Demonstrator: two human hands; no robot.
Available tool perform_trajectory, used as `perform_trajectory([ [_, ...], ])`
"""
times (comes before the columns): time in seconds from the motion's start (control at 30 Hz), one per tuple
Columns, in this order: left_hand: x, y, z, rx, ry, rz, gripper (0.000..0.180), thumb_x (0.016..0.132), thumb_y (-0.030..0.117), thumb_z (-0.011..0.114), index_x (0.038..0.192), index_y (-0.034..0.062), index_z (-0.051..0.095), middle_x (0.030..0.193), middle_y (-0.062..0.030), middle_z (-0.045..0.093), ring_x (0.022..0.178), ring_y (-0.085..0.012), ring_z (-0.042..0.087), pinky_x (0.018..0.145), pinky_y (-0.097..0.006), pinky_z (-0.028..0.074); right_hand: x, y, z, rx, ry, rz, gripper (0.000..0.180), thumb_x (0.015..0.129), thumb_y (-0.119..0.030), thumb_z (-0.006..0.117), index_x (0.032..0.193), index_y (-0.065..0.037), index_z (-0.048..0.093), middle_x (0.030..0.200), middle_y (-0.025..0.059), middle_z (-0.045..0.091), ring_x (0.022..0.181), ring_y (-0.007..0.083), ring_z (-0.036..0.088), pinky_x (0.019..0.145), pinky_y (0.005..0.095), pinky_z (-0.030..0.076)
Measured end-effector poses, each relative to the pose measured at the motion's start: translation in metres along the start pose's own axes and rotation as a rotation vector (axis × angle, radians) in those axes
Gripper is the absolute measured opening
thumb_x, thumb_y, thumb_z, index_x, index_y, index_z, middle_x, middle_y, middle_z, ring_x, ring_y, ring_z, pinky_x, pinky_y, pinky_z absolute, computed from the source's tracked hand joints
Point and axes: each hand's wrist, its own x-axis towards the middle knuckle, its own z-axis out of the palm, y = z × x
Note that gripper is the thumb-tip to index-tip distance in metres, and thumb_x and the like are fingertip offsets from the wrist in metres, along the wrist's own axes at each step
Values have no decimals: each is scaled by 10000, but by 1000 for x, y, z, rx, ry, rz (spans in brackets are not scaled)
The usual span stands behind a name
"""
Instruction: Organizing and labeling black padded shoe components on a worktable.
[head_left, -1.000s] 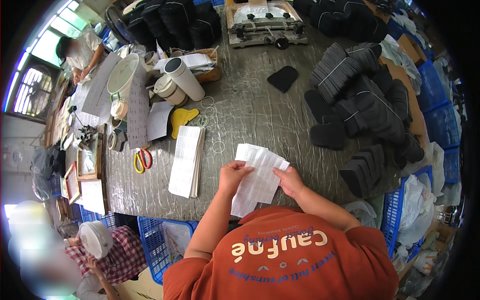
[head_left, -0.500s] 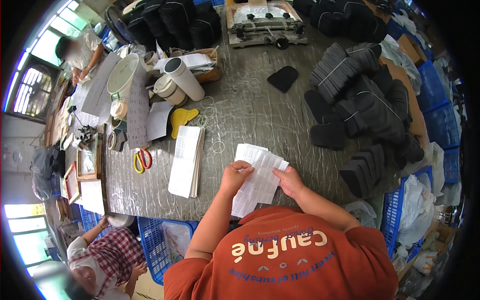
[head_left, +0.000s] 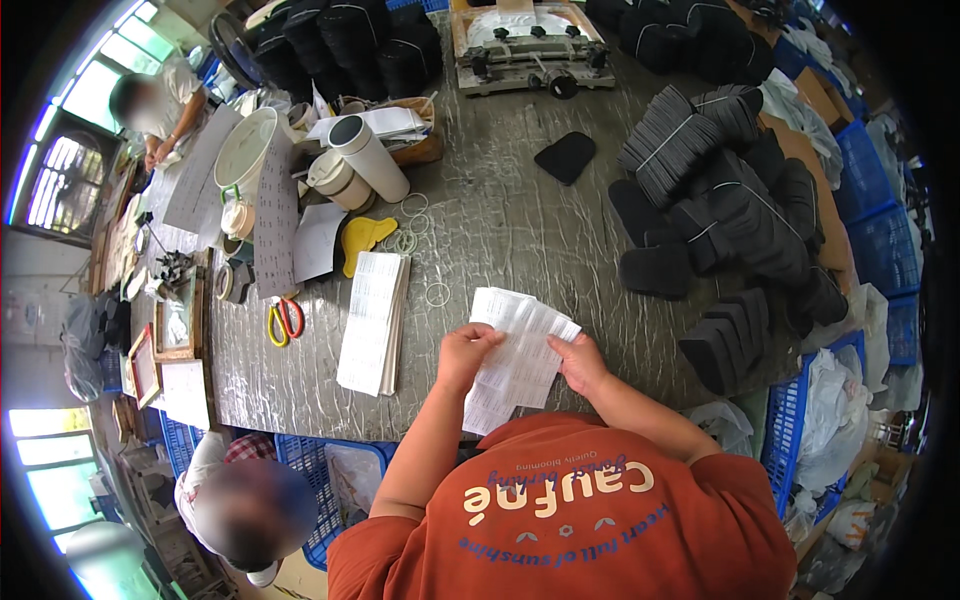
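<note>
Both hands, left hand [head_left: 468, 352] and right hand [head_left: 578, 362], pinch the sheets [head_left: 520, 358] at lower centre (loosely fanned); loosened fingers could spill them onto the tabletop [head_left: 500, 220].

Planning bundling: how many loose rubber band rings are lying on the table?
4, all on the table: one rubber band beside the white tube, two overlapping by the yellow piece, one right of the paper stack. More may be hidden.

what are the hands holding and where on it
A stack of white paper sheets. The left hand grips its left edge, the right hand its right edge.
</note>
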Motion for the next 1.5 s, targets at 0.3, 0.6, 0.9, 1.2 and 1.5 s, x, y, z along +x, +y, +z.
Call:
perform_trajectory([
  [0.3, -1, 2, 5, 95, 14, 237, 289, 796, 20, 665, 1075, -38, 616, 911, -63, 652, 820, -132, 616, 751, -250, 500, 4, 5, -8, -11, -73, -31, 275, 911, -39, 512, 1183, -17, 546, 1127, 92, 611, 1015, 225, 603, 871, 387, 494],
  [0.6, -3, 6, 7, -147, -45, 37, 251, 741, -47, 695, 983, -49, 628, 822, -60, 643, 739, -109, 602, 712, -221, 498, -3, -2, 2, -20, -47, 2, 266, 907, -41, 519, 1171, -33, 554, 1101, 87, 620, 993, 199, 608, 833, 368, 515],
  [0.9, 9, -3, -2, 183, 246, 282, 218, 780, 53, 686, 982, -25, 659, 937, -113, 668, 855, -193, 615, 755, -295, 480, 5, 4, -9, 12, -5, -52, 257, 903, -41, 529, 1156, -11, 562, 1097, 90, 624, 985, 208, 606, 862, 355, 479],
  [1.2, -1, 0, 5, 373, -43, 242, 200, 800, 181, 703, 856, -9, 678, 805, -70, 636, 738, -125, 569, 678, -280, 456, 0, -1, 0, 10, -48, -14, 249, 897, -40, 541, 1143, -8, 566, 1099, 86, 624, 985, 203, 605, 872, 352, 473],
  [1.5, 26, -15, -13, 293, 160, 215, 267, 783, 145, 709, 955, -47, 641, 769, -121, 651, 675, -172, 598, 633, -304, 486, 8, -6, -29, 48, 36, -100, 243, 892, -35, 542, 1133, -16, 565, 1090, 86, 628, 984, 210, 607, 879, 368, 472],
])
